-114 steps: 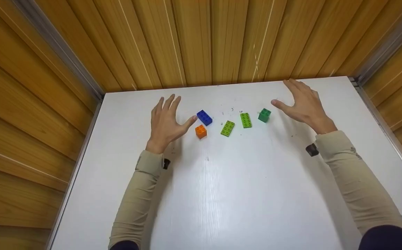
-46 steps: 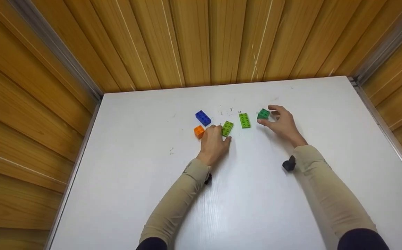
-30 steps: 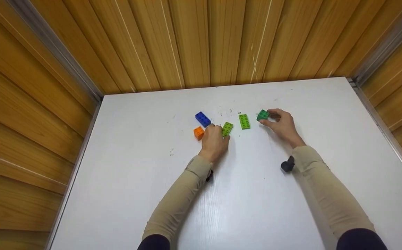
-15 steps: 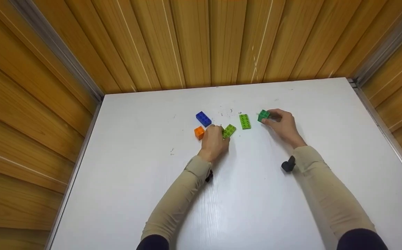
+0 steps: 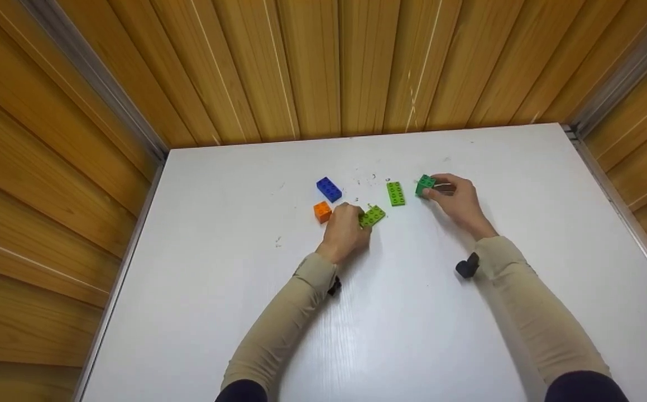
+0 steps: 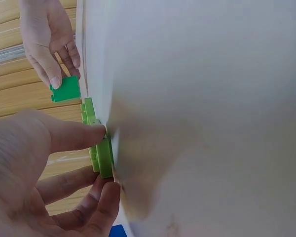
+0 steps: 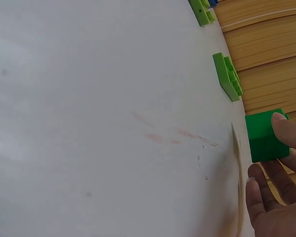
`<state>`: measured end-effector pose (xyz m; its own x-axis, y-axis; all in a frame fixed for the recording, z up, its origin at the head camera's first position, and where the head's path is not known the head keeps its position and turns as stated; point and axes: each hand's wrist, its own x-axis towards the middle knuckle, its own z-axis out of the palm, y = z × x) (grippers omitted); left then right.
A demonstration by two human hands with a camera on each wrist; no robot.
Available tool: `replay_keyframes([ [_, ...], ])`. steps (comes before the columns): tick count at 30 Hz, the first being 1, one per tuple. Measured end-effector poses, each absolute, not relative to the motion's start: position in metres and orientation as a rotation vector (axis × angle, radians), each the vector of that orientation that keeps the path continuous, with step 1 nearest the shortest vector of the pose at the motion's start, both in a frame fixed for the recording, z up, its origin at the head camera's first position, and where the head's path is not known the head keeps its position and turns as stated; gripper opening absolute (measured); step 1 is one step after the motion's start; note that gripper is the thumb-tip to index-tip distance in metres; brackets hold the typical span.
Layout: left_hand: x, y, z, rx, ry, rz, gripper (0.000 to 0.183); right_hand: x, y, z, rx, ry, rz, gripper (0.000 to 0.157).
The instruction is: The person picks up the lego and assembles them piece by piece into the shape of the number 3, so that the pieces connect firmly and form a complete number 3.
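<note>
My left hand [image 5: 345, 230] pinches a flat lime-green toy brick [image 5: 373, 216] between thumb and fingers, low over the white table. In the left wrist view, the thumb is on one side of this lime brick [image 6: 104, 158] and the fingertips are on the other. My right hand [image 5: 458, 204] grips a dark green cube-shaped brick [image 5: 425, 184] by its right side. The right wrist view shows the thumb on the face of the green brick [image 7: 265, 136]. A second flat lime brick [image 5: 396, 193] lies between the two hands. Just left of my left hand sits an orange brick [image 5: 322, 212].
Behind the orange brick lies a blue brick [image 5: 329, 189]. The white table [image 5: 401, 324] has small dark marks near the bricks. Wood-panelled walls [image 5: 323, 67] stand behind and at both sides, and a metal rail [image 5: 122, 268] runs along the left edge.
Both hands came down from spread above the table to the bricks. The left-hand lime brick has turned clockwise and shifted slightly right. My right fingers have closed on the green brick.
</note>
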<state>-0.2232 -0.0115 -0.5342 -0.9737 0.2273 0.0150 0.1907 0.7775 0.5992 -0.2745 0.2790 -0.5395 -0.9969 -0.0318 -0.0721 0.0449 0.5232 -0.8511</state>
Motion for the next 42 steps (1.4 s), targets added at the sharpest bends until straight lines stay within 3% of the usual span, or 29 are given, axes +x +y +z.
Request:
replay_keyframes([
  [12, -0.219, -0.017, -0.535, 0.481, 2.881, 0.94, 0.033, -0.267, 0.271, -0.535, -0.093, 2.679, -1.538, 0.052],
  [22, -0.218, -0.027, -0.537, 0.787, 2.738, 0.886, 0.037, -0.257, 0.264, -0.527, -0.196, 2.695, -1.51, 0.051],
  [42, -0.212, -0.042, -0.538, 0.802, 2.662, 0.868, 0.039, -0.238, 0.249, -0.523, -0.391, 2.651, -1.5, 0.044],
])
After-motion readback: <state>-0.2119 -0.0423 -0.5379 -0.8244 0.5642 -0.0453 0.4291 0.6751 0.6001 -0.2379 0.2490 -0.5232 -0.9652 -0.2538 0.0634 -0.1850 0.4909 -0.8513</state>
